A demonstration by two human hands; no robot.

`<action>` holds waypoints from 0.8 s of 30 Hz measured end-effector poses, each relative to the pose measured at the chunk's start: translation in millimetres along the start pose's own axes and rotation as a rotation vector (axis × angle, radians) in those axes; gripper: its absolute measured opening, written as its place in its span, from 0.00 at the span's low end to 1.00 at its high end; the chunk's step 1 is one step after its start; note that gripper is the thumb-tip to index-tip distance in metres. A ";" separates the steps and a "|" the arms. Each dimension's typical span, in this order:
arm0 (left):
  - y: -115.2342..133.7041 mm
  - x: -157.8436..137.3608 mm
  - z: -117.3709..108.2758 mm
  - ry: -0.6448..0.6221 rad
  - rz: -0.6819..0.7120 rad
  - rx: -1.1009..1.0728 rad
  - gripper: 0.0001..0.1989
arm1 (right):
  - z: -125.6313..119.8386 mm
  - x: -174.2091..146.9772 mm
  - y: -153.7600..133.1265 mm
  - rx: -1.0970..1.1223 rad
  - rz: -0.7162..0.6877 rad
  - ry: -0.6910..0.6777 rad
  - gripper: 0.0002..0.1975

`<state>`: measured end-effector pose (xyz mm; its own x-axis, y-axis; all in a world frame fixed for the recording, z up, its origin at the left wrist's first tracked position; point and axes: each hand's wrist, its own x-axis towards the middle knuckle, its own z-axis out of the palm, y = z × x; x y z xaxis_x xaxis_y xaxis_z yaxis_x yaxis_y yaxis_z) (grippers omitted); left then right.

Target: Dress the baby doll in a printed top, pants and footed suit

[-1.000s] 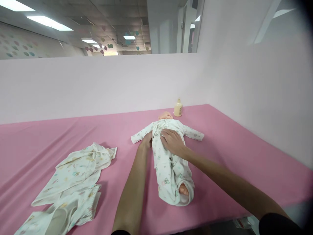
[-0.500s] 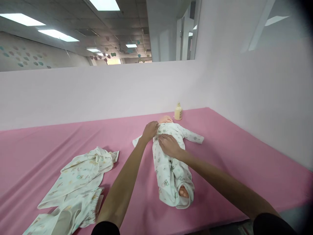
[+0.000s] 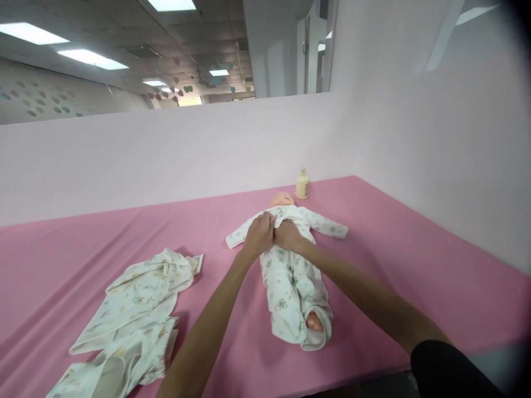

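Note:
A baby doll [image 3: 282, 199] lies on its back, head toward the wall, dressed in a white printed top and trousers. Both sleeves spread sideways, and one foot [image 3: 314, 321] shows at a trouser opening. On the chest, my left hand [image 3: 260, 235] pinches the front of the baby top [image 3: 326, 224] with closed fingers. My right hand [image 3: 287, 235] is against it, its fingers curled into the same cloth. What exactly lies between the fingertips is hidden.
A pink-covered table [image 3: 373, 287] meets white walls at the back and right. Beyond the doll's head stands a bottle of pale yellow liquid [image 3: 302, 187]. Other printed baby clothes [image 3: 136, 298] lie at the left, near the front edge.
My left hand has come down from the collar to the chest. My right hand has moved up beside it, its flat fingers now curled. The cloth there is lifted slightly.

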<state>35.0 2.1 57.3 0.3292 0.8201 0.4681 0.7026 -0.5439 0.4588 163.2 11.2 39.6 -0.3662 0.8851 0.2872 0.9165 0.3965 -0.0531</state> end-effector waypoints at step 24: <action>-24.4 -36.9 -16.7 0.050 -0.093 0.579 0.09 | 1.7 0.8 -37.8 -0.079 -0.118 -0.017 0.12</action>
<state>-4.8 -17.9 41.5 0.2293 0.8426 0.4873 0.9618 -0.2730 0.0195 128.0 -2.7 40.1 -0.4739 0.8379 0.2708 0.8766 0.4779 0.0555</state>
